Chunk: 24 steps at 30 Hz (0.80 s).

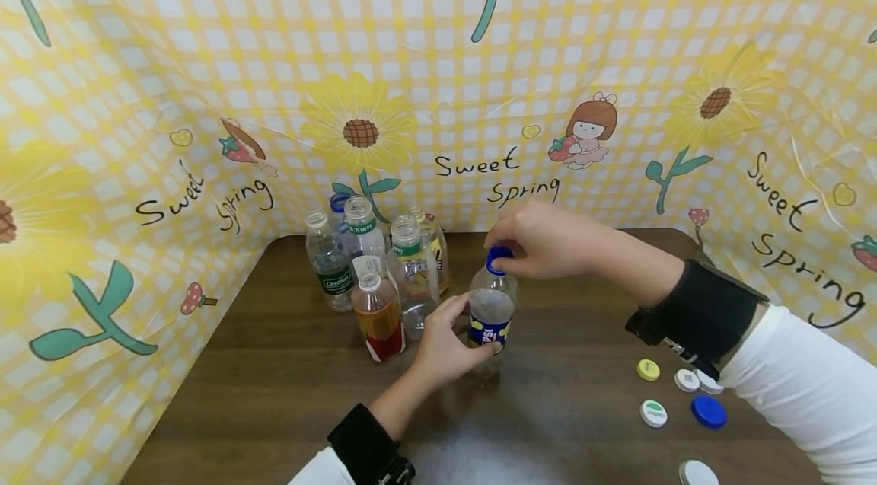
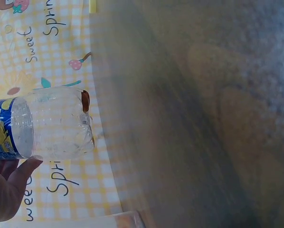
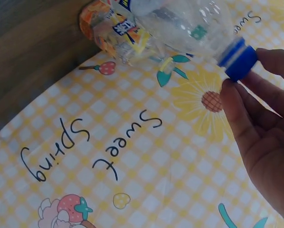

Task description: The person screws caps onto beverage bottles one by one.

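Note:
A clear plastic bottle [image 1: 492, 305] with a blue Pepsi label stands upright near the middle of the table. My left hand [image 1: 448, 346] grips it around the label, thumb in front. In the left wrist view the bottle [image 2: 56, 124] shows a little brown liquid at its base, and part of the left hand [image 2: 9, 187] holds it. Over the top, my right hand [image 1: 541, 241] pinches the blue cap [image 1: 499, 260] on the bottle's neck. The right wrist view shows thumb and fingers of the right hand [image 3: 265, 123] on that blue cap [image 3: 238, 59].
Left of the held bottle stand several bottles, among them one with amber contents [image 1: 379, 321], a green-labelled one [image 1: 333, 276] and a clear one [image 1: 415, 279]. Loose caps lie at the right, including a blue one [image 1: 709, 412] and a yellow one [image 1: 648, 370]. A patterned cloth [image 1: 438, 89] hangs behind.

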Each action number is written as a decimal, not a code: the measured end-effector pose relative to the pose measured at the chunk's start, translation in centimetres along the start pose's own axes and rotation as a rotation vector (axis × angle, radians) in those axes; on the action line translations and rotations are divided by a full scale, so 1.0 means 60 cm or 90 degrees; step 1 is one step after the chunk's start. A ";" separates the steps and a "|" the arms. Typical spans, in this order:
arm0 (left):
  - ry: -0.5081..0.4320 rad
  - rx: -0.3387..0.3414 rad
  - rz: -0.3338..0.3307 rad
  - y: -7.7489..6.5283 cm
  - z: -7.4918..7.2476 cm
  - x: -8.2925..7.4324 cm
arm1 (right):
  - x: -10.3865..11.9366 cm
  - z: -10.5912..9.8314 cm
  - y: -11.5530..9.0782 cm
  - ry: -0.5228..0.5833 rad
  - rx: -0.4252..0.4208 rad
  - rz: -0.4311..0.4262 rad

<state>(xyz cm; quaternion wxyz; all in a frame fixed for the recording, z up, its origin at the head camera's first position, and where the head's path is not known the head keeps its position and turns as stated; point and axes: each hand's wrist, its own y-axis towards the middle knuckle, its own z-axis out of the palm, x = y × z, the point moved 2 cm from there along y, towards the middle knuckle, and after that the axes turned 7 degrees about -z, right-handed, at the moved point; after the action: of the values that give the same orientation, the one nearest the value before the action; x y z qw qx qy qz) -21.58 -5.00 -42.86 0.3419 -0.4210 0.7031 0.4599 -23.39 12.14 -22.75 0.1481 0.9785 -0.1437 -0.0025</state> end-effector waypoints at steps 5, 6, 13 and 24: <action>0.003 0.004 -0.005 -0.001 0.001 0.000 | 0.002 0.010 0.002 -0.055 -0.002 0.065; 0.003 0.006 -0.009 -0.001 0.001 0.001 | 0.003 0.010 0.002 -0.062 -0.002 0.072; -0.003 0.018 -0.015 -0.002 -0.003 0.005 | 0.000 -0.002 -0.004 0.024 0.001 0.009; -0.008 0.020 -0.018 -0.004 -0.001 0.001 | 0.001 0.008 -0.001 0.046 0.023 0.012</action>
<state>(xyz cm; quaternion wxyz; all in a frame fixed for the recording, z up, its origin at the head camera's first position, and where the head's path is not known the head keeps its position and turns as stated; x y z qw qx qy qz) -21.40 -5.11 -42.97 0.3591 -0.4230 0.7019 0.4466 -23.32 12.07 -23.21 0.1359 0.9789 -0.1477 0.0372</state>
